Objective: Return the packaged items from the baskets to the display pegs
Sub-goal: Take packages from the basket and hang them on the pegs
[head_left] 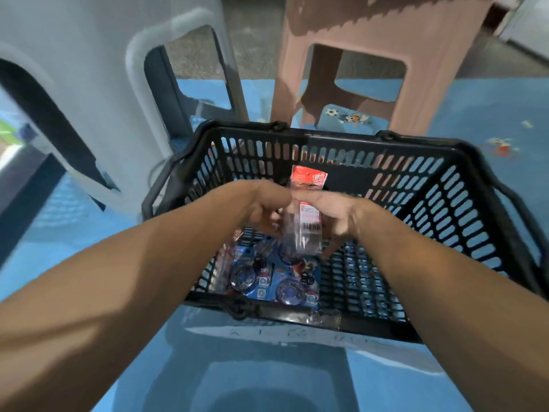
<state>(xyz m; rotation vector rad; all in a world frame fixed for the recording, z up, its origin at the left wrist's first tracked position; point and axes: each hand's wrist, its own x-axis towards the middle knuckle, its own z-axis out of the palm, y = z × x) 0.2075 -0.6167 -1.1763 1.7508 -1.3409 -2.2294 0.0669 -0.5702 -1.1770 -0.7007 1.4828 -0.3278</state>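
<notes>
Floor: blue mat (475,114) with cartoon prints. On it, a white stool (89,99) at far left and a pink stool (386,31) beyond the basket, both upright.

Basket (416,147): black, slotted, handles folded down. Set on a pale blue stool (267,367) directly below the camera.

Left hand (255,203): over the middle of the basket, fingers curled against the packet's left edge and gripping it. Fingertips blurred.

Right hand (335,215): just beside the left, thumb laid across the packet's front, fingers curled behind. Gripping likewise.

Packet (303,233): clear and narrow, red header card uppermost, barcode label toward the camera. Held roughly upright between both hands, above the basket floor and inside the outline of the rim.

Blue packs (267,275): at least two blister cards with round toys, flat on the basket floor toward the near left, under the hands.

Step in hand, as judged: taking one item out of the basket. Display pegs not in view. Several items left inside, so well short of done.

Next move, as judged: pass the packet to one hand, turn to the display, find the hang hole in the red header and thread it onto a peg. Hole not made out here.
</notes>
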